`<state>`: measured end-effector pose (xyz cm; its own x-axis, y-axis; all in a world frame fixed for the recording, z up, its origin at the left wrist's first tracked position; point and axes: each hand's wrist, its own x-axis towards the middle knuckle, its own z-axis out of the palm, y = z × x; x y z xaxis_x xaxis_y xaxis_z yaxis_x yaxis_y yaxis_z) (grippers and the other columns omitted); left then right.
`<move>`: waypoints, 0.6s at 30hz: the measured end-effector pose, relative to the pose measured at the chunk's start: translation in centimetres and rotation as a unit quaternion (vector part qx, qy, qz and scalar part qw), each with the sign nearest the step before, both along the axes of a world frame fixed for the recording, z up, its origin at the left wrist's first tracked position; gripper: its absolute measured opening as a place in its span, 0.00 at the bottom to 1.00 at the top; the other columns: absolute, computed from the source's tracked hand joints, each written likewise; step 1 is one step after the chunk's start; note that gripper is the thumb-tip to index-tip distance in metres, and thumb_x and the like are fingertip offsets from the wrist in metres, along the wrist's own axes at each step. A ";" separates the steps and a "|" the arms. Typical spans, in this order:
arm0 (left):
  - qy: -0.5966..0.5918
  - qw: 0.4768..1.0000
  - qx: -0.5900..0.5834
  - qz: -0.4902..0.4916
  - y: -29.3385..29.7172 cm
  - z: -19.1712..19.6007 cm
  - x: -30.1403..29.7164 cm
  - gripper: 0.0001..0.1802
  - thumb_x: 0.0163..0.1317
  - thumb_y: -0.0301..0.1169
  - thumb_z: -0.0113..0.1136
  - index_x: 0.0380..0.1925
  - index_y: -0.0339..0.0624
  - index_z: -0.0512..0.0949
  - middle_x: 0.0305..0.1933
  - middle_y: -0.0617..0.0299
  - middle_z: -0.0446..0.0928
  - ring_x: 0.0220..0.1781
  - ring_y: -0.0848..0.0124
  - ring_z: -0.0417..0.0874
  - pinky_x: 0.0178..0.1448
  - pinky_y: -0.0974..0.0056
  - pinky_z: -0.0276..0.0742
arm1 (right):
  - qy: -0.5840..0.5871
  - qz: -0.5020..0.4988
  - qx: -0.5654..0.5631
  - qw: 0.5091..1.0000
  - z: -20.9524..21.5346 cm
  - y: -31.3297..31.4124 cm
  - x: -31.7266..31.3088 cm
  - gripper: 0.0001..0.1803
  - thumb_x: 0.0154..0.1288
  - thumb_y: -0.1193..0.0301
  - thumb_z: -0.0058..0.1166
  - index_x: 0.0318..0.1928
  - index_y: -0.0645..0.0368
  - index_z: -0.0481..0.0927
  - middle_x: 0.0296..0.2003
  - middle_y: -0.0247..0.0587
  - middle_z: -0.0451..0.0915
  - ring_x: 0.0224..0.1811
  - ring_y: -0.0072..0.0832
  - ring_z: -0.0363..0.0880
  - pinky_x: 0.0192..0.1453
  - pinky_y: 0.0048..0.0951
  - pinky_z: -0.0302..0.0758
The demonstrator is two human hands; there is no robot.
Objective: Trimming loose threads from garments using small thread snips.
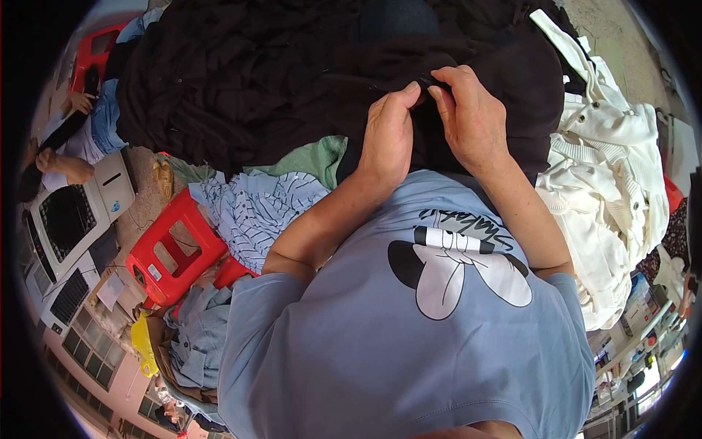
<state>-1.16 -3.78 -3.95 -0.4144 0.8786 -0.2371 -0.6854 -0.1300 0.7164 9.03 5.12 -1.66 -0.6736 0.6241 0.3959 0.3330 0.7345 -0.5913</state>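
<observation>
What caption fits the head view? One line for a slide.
Left hand and right hand pinch black garment beside white jackets.

A speckled concrete floor [142, 201] carries most of what shows. A red plastic stool [172, 252] stands on it, with a white appliance with dark grilles [69, 219] just beside. Blue-striped cloth [256, 208] and pale green fabric [311, 161] spill down beside the stool. What bears the heap of black garments [241, 80] and the white jackets [607, 183] is hidden, perhaps a low table.
</observation>
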 end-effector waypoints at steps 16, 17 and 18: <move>-0.030 0.999 -0.012 -0.016 0.0 0.4 0.0 0.17 0.71 0.34 0.44 0.43 0.33 0.79 0.49 0.57 0.80 0.53 0.66 0.77 0.64 0.60 0.66 | 0.060 0.018 -0.099 0.993 0.7 0.1 0.0 0.13 0.59 0.75 0.60 0.44 0.59 0.74 0.35 0.40 0.78 0.33 0.37 0.80 0.33 0.30 0.76; -0.030 0.999 -0.011 -0.015 0.0 0.2 0.0 0.17 0.71 0.34 0.44 0.43 0.33 0.79 0.49 0.57 0.80 0.53 0.66 0.77 0.64 0.60 0.66 | 0.052 0.039 -0.098 0.993 1.0 0.1 0.0 0.13 0.59 0.75 0.59 0.45 0.60 0.74 0.36 0.41 0.79 0.34 0.38 0.80 0.33 0.29 0.76; -0.058 0.998 -0.005 -0.013 0.2 0.0 0.0 0.17 0.70 0.36 0.45 0.42 0.35 0.79 0.47 0.58 0.80 0.52 0.66 0.77 0.63 0.59 0.66 | 0.016 0.055 -0.084 0.995 1.0 0.2 0.0 0.17 0.54 0.77 0.62 0.45 0.59 0.75 0.34 0.39 0.78 0.32 0.37 0.80 0.32 0.29 0.75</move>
<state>-1.12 -3.60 -3.97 -0.3613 0.8861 -0.2902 -0.7665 -0.1051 0.6336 9.00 5.35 -0.61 -0.7299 0.6072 0.3140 0.2358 0.6548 -0.7181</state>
